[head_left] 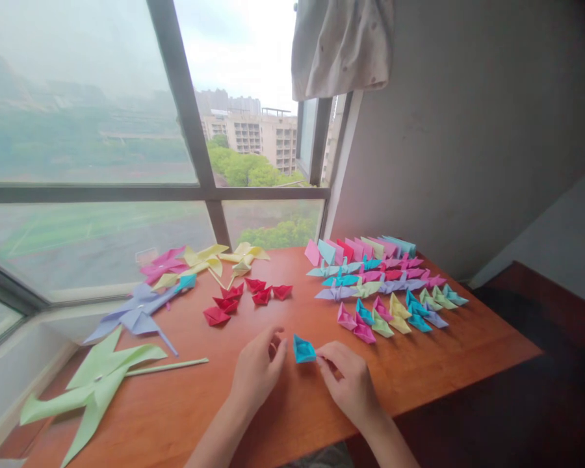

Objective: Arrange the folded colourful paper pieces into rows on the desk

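A blue folded paper boat [304,350] is held near the front of the wooden table, between my two hands. My right hand [346,374] pinches its right tip between thumb and fingers. Just left of the boat, my left hand [260,361] is curved with its thumb and fingers apart, not touching the paper. Beyond the left hand lie several red paper boats [229,299]. To the right of the hands, rows of colourful paper boats [383,325] stand close together.
Behind the boats at right are rows of paper cranes [338,279] and a row of folded paper pieces [355,249]. At left lie a green pinwheel [97,383], a purple pinwheel [136,311] and yellow pinwheels [202,259] beside the window. The table's right edge drops away.
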A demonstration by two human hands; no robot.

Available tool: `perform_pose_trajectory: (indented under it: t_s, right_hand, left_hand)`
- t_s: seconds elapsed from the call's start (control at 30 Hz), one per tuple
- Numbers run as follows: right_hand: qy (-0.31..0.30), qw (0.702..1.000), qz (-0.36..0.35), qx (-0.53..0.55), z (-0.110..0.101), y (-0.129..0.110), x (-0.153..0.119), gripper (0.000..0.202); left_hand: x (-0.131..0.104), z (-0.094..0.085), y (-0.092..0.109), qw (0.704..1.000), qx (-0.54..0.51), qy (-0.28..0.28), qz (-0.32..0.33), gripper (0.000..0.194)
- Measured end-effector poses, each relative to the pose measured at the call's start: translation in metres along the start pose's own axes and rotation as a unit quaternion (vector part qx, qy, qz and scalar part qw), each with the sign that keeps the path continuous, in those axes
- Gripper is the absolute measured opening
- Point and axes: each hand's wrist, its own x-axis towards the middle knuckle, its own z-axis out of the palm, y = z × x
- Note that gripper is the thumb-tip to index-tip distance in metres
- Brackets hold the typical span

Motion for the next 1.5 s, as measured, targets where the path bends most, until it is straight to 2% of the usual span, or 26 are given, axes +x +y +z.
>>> perform_pose_trajectory:
  t_s: [0.1,0.23,0.4,0.47,0.53,0.67,0.83,1.2,1.5]
  right_hand:
    - [0.077,0.996,0.002,-0.04,-0.026,0.008,-0.005,0.015]
    - [0.182,0.966,0.012,-0.185,-0.094,0.035,-0.012,0.01]
    - [0.274,0.896,0.085,-0.339,-0.185,0.099,-0.026,0.025]
    - [0.277,0.876,0.136,-0.37,-0.208,0.129,-0.038,0.032]
    - [0.263,0.87,0.18,-0.377,-0.222,0.156,-0.05,0.037]
    - [0.237,0.869,0.213,-0.378,-0.229,0.193,-0.068,0.04]
    - [0.212,0.879,0.208,-0.373,-0.226,0.213,-0.071,0.04]
    - [0.202,0.879,0.225,-0.37,-0.222,0.225,-0.07,0.039]
    - [0.214,0.875,0.231,-0.368,-0.221,0.223,-0.069,0.039]
  left_hand:
    - [0.001,-0.001,-0.003,1.0,0.007,-0.007,-0.001,0.024]
    - [0.001,0.0,-0.005,0.999,0.038,-0.024,0.009,0.023]
    - [0.0,0.0,-0.003,0.997,0.062,-0.033,0.015,0.024]
    - [0.001,0.0,-0.003,0.997,0.064,-0.034,0.021,0.023]
    - [0.001,0.0,-0.002,0.997,0.067,-0.036,0.026,0.022]
    - [0.001,0.0,-0.001,0.996,0.074,-0.04,0.032,0.021]
    - [0.001,0.0,-0.001,0.995,0.08,-0.045,0.037,0.02]
    - [0.0,0.0,-0.004,0.994,0.084,-0.046,0.044,0.021]
    - [0.0,-0.001,-0.001,0.995,0.078,-0.038,0.042,0.02]
